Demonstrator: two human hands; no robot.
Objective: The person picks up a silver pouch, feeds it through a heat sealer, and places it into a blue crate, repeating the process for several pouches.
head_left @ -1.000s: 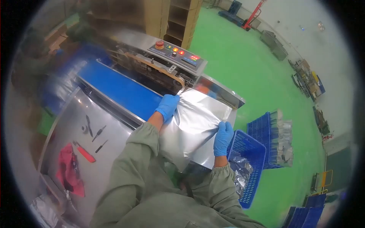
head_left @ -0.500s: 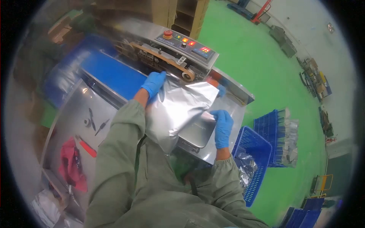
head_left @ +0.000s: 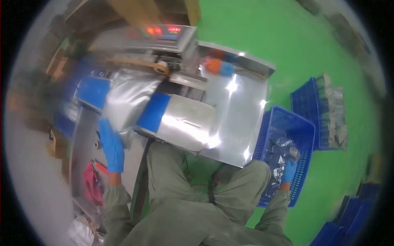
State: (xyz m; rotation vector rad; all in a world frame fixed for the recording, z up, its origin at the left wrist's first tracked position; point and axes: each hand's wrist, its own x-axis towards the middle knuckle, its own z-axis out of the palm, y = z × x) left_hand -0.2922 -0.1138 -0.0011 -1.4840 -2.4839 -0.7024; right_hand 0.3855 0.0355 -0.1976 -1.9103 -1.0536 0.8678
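My left hand [head_left: 111, 145], in a blue glove, is at the lower left edge of a silver foil bag [head_left: 130, 92]; motion blur hides how its fingers meet the bag. The bag lies on the blue belt [head_left: 154, 111] of the sealing machine [head_left: 180, 41], its upper edge by the brown band. My right hand [head_left: 289, 171], also gloved in blue, is down inside a blue basket [head_left: 273, 119], against the silver foil bags [head_left: 281, 149] there. Its fingertips are too small and blurred to make out.
A metal plate [head_left: 186, 123] adjoins the belt, beside a steel table [head_left: 242, 115] with an orange and blue item [head_left: 219, 67]. Behind the basket stands another blue crate [head_left: 304, 108] with foil bags. A red cloth [head_left: 92, 183] lies in the left tray.
The foil bag has moved left along the belt with my left hand beside it. My right hand has gone from near the metal plate down into the basket. The view has shifted.
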